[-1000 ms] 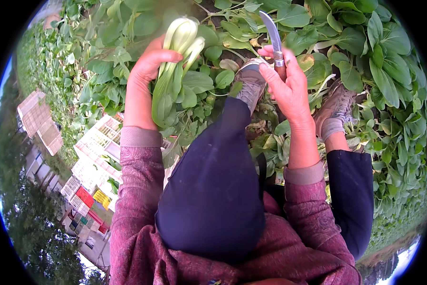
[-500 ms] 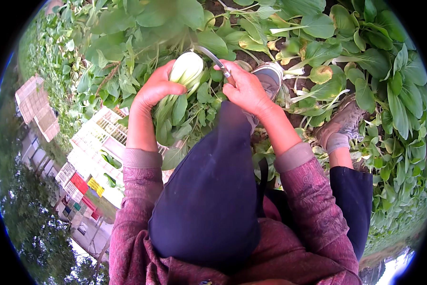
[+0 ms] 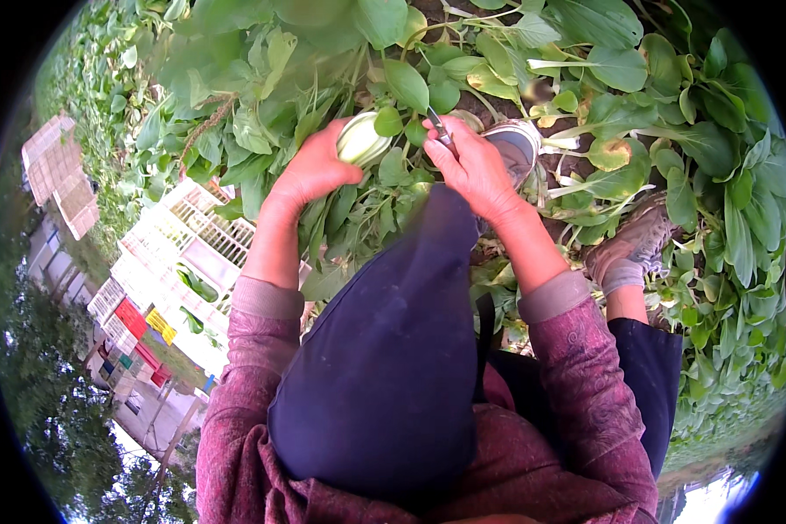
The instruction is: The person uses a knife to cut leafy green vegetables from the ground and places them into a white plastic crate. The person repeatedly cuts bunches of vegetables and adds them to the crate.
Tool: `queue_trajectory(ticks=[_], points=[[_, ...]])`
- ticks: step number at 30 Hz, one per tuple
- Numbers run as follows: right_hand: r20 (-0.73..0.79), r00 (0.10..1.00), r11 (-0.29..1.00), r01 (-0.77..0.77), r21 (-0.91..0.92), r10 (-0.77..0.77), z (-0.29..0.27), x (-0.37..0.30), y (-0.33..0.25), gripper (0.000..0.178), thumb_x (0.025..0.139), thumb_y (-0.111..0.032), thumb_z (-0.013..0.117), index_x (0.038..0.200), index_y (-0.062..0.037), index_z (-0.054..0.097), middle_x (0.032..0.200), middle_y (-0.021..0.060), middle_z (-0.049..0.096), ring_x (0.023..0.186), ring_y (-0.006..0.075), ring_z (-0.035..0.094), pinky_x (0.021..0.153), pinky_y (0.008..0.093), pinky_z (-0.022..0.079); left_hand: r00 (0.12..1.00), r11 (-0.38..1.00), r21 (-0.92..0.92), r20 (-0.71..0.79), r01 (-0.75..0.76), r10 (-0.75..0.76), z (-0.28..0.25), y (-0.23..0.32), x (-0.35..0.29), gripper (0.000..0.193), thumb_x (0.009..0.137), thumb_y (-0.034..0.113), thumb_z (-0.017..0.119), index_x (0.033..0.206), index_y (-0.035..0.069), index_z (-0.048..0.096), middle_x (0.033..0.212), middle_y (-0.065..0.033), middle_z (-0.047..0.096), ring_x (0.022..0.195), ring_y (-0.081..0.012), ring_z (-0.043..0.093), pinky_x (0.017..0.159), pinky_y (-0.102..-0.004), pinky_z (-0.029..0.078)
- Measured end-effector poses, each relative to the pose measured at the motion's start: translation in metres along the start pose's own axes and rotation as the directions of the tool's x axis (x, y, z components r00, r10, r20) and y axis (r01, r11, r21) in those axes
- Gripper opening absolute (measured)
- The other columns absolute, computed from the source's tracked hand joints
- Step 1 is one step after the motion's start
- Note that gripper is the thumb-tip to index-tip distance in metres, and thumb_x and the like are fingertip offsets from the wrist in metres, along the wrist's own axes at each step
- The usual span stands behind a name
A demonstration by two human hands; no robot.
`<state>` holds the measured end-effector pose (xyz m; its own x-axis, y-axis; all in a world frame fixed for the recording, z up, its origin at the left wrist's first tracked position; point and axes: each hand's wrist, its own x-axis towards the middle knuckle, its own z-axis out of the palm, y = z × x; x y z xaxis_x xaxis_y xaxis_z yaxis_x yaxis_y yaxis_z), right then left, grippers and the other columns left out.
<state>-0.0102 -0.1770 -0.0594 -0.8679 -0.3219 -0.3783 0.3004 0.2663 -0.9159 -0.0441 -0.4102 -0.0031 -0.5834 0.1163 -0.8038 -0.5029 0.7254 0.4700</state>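
My left hand [image 3: 316, 164] is wrapped round a head of bok choy [image 3: 363, 140], its pale green-white base pointing away from me and its leaves hanging below the palm. To the right, my right hand [image 3: 475, 166] grips a curved knife [image 3: 442, 129]. Only a short metal part of it shows beside the fingers, and leaves cover the rest of the blade. A small gap with a few leaves lies between the knife and the bok choy.
Leafy bok choy plants [image 3: 616, 65] stand ahead and to the right, some leaves yellowed. My shoes [image 3: 511, 144] rest among them, and my dark-covered knee [image 3: 375, 349] rises between my arms. White plastic crates [image 3: 205, 249] stand at the left, some holding greens.
The bok choy has tipped and sunk deeper into my left hand, so less of its base shows. The knife has turned and its blade has slipped behind leaves. Both hands have shifted slightly right.
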Motion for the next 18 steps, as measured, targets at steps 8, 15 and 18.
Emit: queue_trajectory(ticks=[8,15,18], points=[[-0.093,0.967,0.960,0.250,0.125,-0.239,0.026,0.039,-0.025,0.024,0.093,-0.023,0.052,0.109,-0.0059,0.054,0.095,0.0081,0.062,0.066,0.0151,0.058,0.062,0.0304,0.048,0.982,0.913,0.390,-0.090,-0.120,0.168,0.021,0.007,-0.014,0.066,0.057,0.015,0.069,0.120,0.004,0.052,0.111,-0.0191,0.057,0.105,-0.0337,0.054,0.092,-0.0381,0.043],[0.086,0.992,0.992,-0.085,-0.089,0.093,0.028,0.025,0.014,0.023,0.091,-0.029,0.050,0.103,-0.0092,0.054,0.089,0.0164,0.064,0.084,0.0358,0.061,0.072,0.0418,0.047,0.992,0.998,0.046,-0.120,0.030,-0.024,0.000,-0.031,-0.006,0.062,0.061,0.011,0.071,0.121,0.003,0.054,0.110,-0.0104,0.060,0.100,-0.0218,0.055,0.089,-0.0322,0.043],[0.136,0.983,0.973,-0.092,-0.214,0.123,0.032,0.026,0.006,0.026,0.090,-0.027,0.046,0.100,-0.0046,0.054,0.091,0.0192,0.064,0.086,0.0387,0.060,0.074,0.0471,0.046,0.989,0.996,-0.018,-0.111,0.091,-0.093,-0.005,-0.048,-0.003,0.057,0.062,0.018,0.074,0.116,0.005,0.057,0.107,-0.0098,0.063,0.097,-0.0203,0.058,0.088,-0.0319,0.046]])
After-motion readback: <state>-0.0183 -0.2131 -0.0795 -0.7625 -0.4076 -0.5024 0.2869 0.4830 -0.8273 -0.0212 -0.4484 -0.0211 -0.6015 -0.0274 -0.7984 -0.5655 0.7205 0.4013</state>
